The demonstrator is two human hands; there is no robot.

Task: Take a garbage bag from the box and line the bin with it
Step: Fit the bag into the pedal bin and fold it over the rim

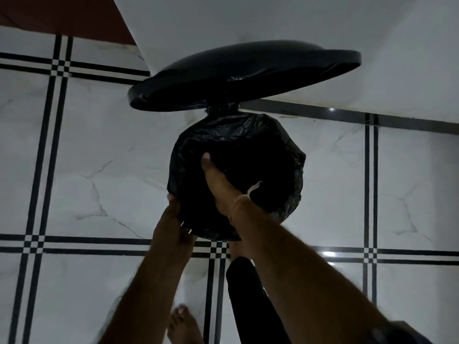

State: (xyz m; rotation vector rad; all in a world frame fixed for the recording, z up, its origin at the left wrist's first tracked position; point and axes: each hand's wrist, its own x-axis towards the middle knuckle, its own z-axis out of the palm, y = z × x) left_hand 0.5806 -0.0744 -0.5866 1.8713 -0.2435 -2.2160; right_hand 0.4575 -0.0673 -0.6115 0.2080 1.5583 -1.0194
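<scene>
A round black bin stands on the tiled floor with its lid (243,75) tipped up behind it. A black garbage bag (238,130) is spread over the bin's mouth and folded down around the rim. My left hand (173,224) grips the bag's folded edge at the near-left side of the rim. My right hand (218,184) reaches into the opening; its thumb lies on the bag at the left rim and its fingers are hidden in the dark inside. A thread band is tied around the right wrist. No box is in view.
White marble-look floor tiles (99,157) with black stripe borders surround the bin. A white wall (323,33) rises right behind the lid. One bare foot (238,249), below a black trouser leg, is at the bin's base; the other foot (183,324) stands nearer.
</scene>
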